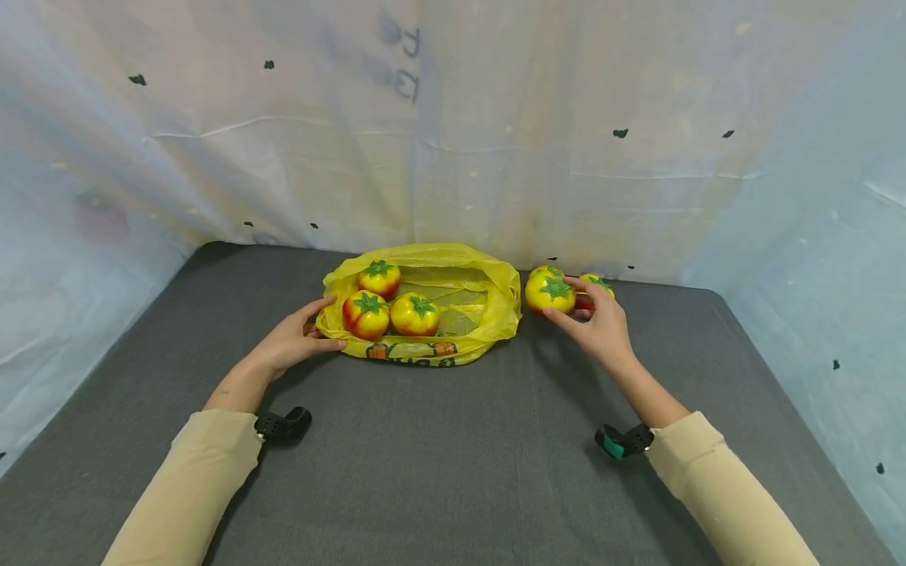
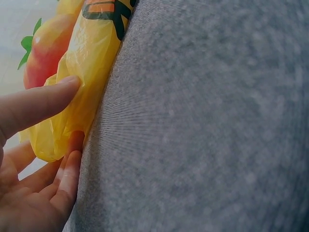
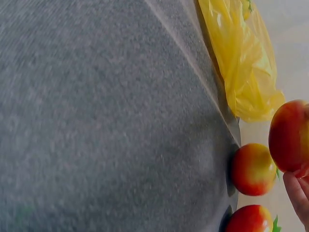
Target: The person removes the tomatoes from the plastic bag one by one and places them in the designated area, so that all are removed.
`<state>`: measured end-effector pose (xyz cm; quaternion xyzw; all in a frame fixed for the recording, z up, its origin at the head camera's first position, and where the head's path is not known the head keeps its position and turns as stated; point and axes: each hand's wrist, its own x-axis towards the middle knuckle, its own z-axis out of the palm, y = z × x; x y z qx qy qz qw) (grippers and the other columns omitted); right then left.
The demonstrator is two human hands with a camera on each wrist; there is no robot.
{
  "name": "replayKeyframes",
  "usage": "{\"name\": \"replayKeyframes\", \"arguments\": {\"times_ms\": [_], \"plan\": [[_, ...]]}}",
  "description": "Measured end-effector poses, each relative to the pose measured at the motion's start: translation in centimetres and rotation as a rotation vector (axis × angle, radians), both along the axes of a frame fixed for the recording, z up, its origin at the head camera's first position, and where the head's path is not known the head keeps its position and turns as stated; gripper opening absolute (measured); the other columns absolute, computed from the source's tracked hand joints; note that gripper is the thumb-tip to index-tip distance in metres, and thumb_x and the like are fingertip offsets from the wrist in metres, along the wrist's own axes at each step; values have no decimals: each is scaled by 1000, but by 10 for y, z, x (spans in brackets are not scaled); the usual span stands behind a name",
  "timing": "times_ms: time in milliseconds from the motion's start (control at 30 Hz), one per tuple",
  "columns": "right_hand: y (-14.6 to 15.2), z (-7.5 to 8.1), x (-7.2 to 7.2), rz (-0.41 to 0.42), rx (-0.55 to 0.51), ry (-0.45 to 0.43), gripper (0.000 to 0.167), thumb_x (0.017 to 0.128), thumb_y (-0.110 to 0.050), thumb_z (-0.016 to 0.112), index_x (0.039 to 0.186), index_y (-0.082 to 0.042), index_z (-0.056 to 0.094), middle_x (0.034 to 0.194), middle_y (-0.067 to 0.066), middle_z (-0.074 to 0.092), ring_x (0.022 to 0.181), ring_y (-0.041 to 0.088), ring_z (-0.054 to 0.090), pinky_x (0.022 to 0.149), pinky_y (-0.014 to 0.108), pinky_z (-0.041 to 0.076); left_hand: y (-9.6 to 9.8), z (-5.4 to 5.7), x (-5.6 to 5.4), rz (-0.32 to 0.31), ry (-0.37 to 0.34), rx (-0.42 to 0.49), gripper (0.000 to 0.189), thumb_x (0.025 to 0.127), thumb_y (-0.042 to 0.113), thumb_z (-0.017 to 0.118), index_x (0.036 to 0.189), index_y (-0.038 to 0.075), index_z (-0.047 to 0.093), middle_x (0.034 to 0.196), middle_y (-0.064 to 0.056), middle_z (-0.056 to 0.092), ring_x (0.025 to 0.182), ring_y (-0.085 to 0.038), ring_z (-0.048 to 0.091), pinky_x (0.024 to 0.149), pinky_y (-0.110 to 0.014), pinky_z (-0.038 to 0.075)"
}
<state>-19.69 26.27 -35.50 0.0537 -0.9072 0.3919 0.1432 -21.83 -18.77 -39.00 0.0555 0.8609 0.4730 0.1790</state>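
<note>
Step in hand, by judgement: bagging. The right hand (image 1: 600, 324) is grasping a tomato (image 1: 548, 294) between thumb and fingers, holding it just beside the right end of the yellow bag (image 1: 501, 314); the right wrist view is showing it raised. Two loose tomatoes (image 3: 253, 169) are sitting near the far edge of the table (image 1: 425, 456). Three bagged tomatoes (image 1: 415, 316) are lying toward the bag's left end, which the left hand (image 1: 292, 339) is pinching. The next move is probably calling for clearing the rim, then releasing inside. Both forearms are angling inward, toward the far edge.
</note>
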Motion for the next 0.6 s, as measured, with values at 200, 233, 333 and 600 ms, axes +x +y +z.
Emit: {"name": "replayKeyframes", "arguments": {"times_ms": [200, 233, 333, 600], "plan": [[9, 2, 4, -38, 15, 16, 59, 84, -25, 76, 134, -6, 53, 133, 19, 48, 116, 34, 56, 90, 47, 51, 0, 0, 1, -3, 3, 2, 94, 86, 29, 72, 156, 16, 10, 159, -24, 6, 140, -49, 21, 108, -59, 31], [10, 3, 4, -41, 18, 20, 59, 84, -25, 76, 134, -5, 53, 133, 19, 49, 116, 34, 56, 90, 47, 51, 0, 0, 1, -3, 2, 3, 94, 86, 29, 72, 156, 16, 10, 159, -24, 6, 140, -49, 21, 108, -59, 31], [14, 4, 5, -51, 22, 30, 59, 84, -25, 75, 134, -5, 53, 131, 20, 49, 116, 36, 56, 90, 47, 51, 0, 0, 1, -5, 0, 4, 95, 86, 30, 73, 156, 17, 10, 159, -24, 5, 140, -50, 20, 108, -59, 30], [27, 8, 7, -99, 21, 21, 59, 85, -29, 73, 135, -5, 52, 133, 19, 50, 118, 35, 54, 90, 50, 50, -1, -2, -1, -5, 3, 6, 95, 86, 30, 73, 156, 17, 10, 159, -24, 7, 139, -49, 22, 108, -59, 31]]}}
